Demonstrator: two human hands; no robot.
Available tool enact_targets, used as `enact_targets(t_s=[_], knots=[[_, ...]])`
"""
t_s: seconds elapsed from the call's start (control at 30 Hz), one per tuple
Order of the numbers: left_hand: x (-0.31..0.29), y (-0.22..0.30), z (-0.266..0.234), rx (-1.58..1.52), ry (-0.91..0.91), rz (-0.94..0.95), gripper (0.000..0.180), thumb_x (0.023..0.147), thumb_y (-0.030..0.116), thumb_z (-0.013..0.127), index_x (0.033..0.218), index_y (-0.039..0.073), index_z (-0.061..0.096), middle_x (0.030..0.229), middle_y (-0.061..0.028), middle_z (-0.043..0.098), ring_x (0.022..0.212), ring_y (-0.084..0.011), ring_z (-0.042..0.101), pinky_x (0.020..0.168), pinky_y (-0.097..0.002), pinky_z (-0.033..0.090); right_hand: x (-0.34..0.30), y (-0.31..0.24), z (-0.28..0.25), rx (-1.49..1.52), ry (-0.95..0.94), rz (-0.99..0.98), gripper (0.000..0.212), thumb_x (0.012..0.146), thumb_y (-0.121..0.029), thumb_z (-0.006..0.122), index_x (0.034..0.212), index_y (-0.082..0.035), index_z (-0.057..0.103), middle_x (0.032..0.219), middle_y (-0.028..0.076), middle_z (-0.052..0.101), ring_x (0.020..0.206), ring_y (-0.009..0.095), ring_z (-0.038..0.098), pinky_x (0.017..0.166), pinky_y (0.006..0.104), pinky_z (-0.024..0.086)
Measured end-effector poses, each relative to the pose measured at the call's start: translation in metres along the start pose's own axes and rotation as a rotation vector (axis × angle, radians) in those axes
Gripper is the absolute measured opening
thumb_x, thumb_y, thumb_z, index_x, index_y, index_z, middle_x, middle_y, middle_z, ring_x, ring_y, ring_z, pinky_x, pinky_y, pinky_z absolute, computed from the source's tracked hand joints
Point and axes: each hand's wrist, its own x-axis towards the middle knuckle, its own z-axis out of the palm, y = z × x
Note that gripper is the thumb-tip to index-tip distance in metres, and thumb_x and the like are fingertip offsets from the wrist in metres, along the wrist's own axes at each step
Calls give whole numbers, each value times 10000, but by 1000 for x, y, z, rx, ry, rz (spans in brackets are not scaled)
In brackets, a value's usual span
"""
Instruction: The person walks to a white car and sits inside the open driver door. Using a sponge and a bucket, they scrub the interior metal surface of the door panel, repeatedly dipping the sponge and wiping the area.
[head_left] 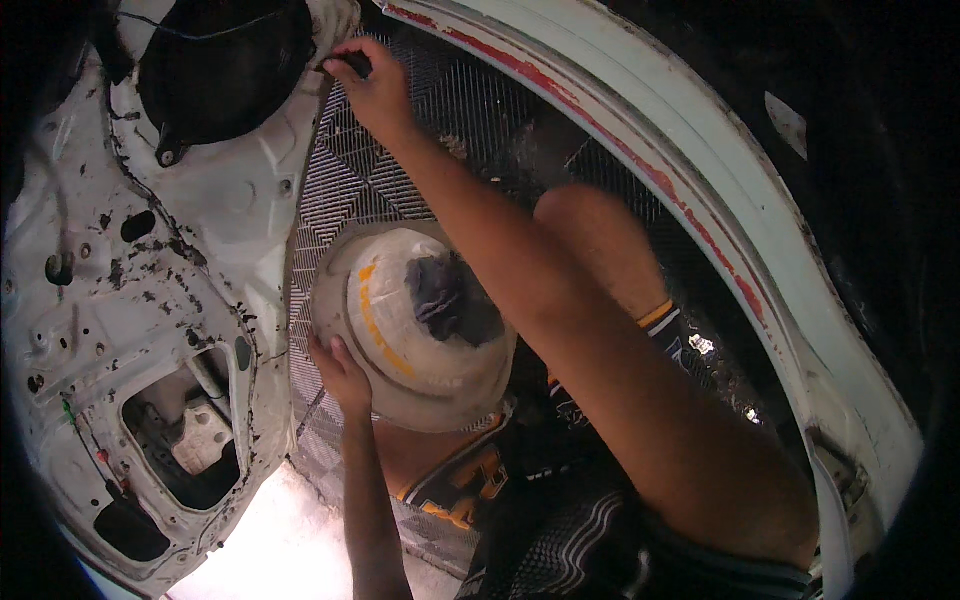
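My right hand (375, 85) reaches up to the far edge of the bare white car door panel (235, 200), beside the round black speaker (225, 75). Its thumb and fingertips are pinched together at the panel's edge; whatever they hold is too small to make out. Lower down, my left hand (343, 375) lies against the near left side of a round, off-white, bucket-like thing (365, 325) with an orange band. Its fingers are stretched along that side, not wrapped round anything visible. A crumpled dark grey cloth (445, 295) sits on top of the round thing.
Dark ribbed floor matting (350, 165) runs between the door and the curved pale car body sill (640, 150), which has a worn red strip. My bent knee (600, 240) is beyond my right forearm. Cutouts and thin cables (95, 445) mark the door panel. Bright light (285, 545) falls near its bottom.
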Motion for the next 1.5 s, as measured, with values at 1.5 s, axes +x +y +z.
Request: enact_targets(t_s=[1.5], knots=[[0,-11,7,136,8,-33,715,1042,366,561,1532,-73,282,1488,-324,439,1321,-401,532,1089,-439,423,33,-19,39,815,449,1228,95,938,18,586,1003,81,616,964,169,701,676,304,690,630,394,622]])
